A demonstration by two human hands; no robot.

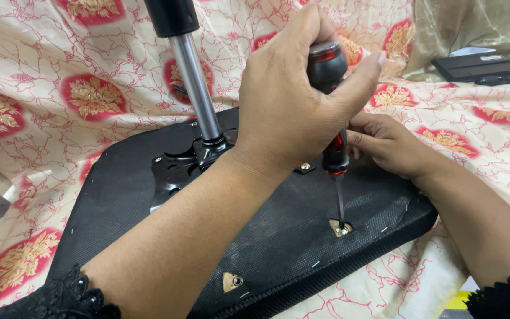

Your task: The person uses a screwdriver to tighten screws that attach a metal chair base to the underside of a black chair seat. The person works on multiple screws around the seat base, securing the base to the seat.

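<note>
My left hand (290, 100) is wrapped in a closed grip around the top of the black-and-red-handled screwdriver (333, 118), holding it upright over the upturned black fabric-covered chair seat (278, 236). My right hand (385, 145) closes its grip on the lower part of the handle, just above the steel shaft. The screwdriver tip sits in a brass-coloured screw (342, 227) near the seat's right edge. A second screw (236, 280) lies nearer the seat's front edge, and a third (305, 168) shows just behind my left wrist. The shiny metal gas-lift column (196, 82) rises from the black plate at the seat's middle. The seat rests on a cream cloth with red floral medallions (90, 94).
</note>
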